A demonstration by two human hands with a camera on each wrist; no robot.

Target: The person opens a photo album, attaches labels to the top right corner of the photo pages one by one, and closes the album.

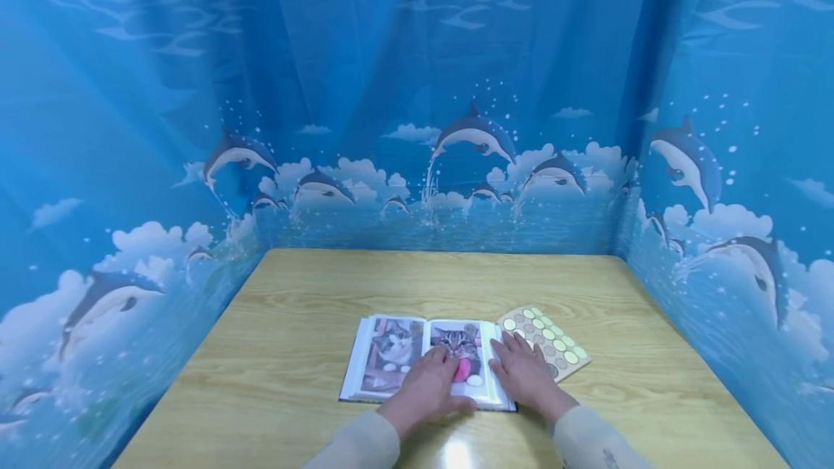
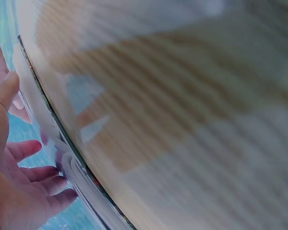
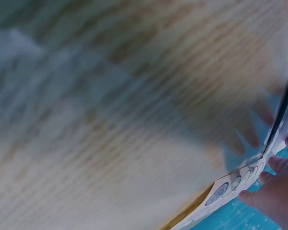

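A photo album [image 1: 397,395] lies spread on the table with a cat picture on each page. My left hand [image 1: 426,386] is over the lower part of the right-hand page, fingers extended and thumb spread, hiding some of that picture. At the album's right edge is my right hand [image 1: 524,375], its fingers straight and reaching over the page border. Partly under that hand and beside the album lies a sheet of round stickers [image 1: 554,339], pale yellow and grey. In the left wrist view the left hand [image 2: 24,187] shows spread fingers beside the album's page edges [image 2: 81,184].
The wooden table [image 1: 293,295] has light glare near its front. Blue curtains [image 1: 417,93] printed with dolphins stand along its back and both sides. In the right wrist view the sticker sheet [image 3: 197,213] lies by the right hand [image 3: 276,191].
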